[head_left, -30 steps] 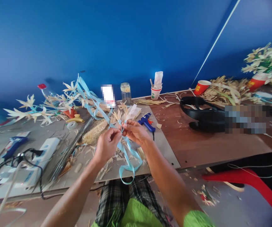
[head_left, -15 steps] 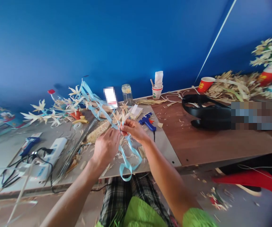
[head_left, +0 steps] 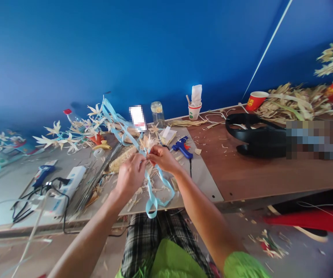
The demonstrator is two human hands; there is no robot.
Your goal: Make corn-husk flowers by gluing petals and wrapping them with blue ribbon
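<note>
My left hand and my right hand meet over the grey board, fingers pinched closely together. Between my fingertips is the base of a pale husk flower, its petals pointing up and away. Light blue ribbon passes through the same spot. One length hangs below my hands in a loop near the table's front edge. Another length runs up to the left, over a bunch of finished husk flowers. My fingers hide the exact point where ribbon and stem meet.
A blue glue gun lies right of my hands, a second one at left beside a white power strip. Thin wires, a glass jar and paper cups stand or lie around. A black headset-like object is at right.
My fingers have shifted slightly at the flower's base, and the flower has turned a little. The hanging ribbon loop has swung slightly. The whole view has shifted a bit.
</note>
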